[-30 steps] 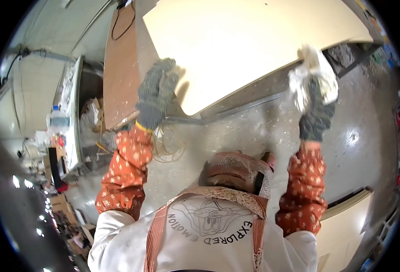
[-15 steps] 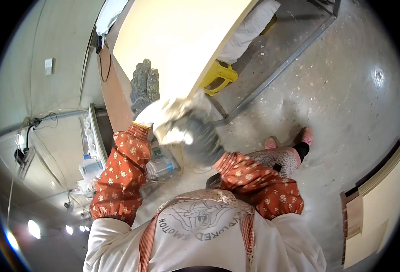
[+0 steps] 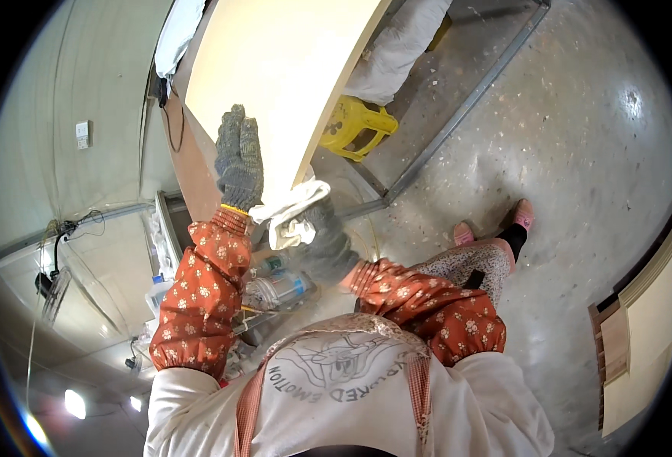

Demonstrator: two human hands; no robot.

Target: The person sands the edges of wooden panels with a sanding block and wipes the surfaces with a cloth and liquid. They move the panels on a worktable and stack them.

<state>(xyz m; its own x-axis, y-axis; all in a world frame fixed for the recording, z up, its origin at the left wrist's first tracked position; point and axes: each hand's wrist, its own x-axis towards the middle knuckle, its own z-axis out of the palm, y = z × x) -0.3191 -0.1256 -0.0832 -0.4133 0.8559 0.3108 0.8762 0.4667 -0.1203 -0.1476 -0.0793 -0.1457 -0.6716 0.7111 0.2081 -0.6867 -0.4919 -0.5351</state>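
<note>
A pale cream panel (image 3: 275, 68) with a straight edge lies in front of me. My left hand (image 3: 241, 156), in a grey knitted glove, rests on its near left part with the fingers stretched out flat. At the panel's near corner, my right hand (image 3: 325, 242), also grey-gloved and a little blurred, is closed on a crumpled white cloth (image 3: 294, 207). The cloth lies bunched against the near end of the panel; the right fingertips are partly hidden by its folds.
Right of the panel, a yellow plastic stool (image 3: 359, 126) and a white sack (image 3: 400, 61) sit beside a grey metal frame (image 3: 465, 107) at floor level. Below the hands are clear plastic containers (image 3: 275, 289). Cream boards (image 3: 644, 343) stand at the far right.
My right hand has drawn slightly left and toward me with the cloth, which looks more bunched and less blurred. My left hand stays flat on the panel. The view has shifted a little.
</note>
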